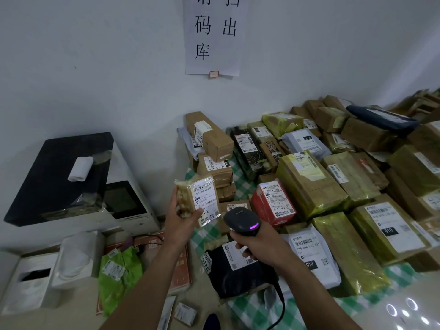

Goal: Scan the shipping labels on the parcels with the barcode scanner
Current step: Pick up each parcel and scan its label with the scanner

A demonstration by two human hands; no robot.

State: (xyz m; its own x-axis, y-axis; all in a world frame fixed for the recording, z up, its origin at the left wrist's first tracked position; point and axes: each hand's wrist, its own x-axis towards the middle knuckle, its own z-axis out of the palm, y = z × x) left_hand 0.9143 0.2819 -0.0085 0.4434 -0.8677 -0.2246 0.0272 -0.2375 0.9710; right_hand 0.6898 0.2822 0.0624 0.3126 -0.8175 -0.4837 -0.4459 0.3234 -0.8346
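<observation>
**Small parcel held up to the scanner**

Head view: the left hand (184, 221) grips a small taped parcel (197, 198), its shipping label (206, 201) facing the camera. Just right of it, the right hand (258, 246) clasps the barcode scanner (241, 221), above the black parcel (234, 272).

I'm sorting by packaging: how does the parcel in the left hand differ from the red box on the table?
The held parcel has clear plastic wrap; the red box is bright red. The held parcel is raised in the left hand beside the barcode scanner in the right hand; the red box lies on the table among other parcels. Both bear white barcoded labels.
</observation>
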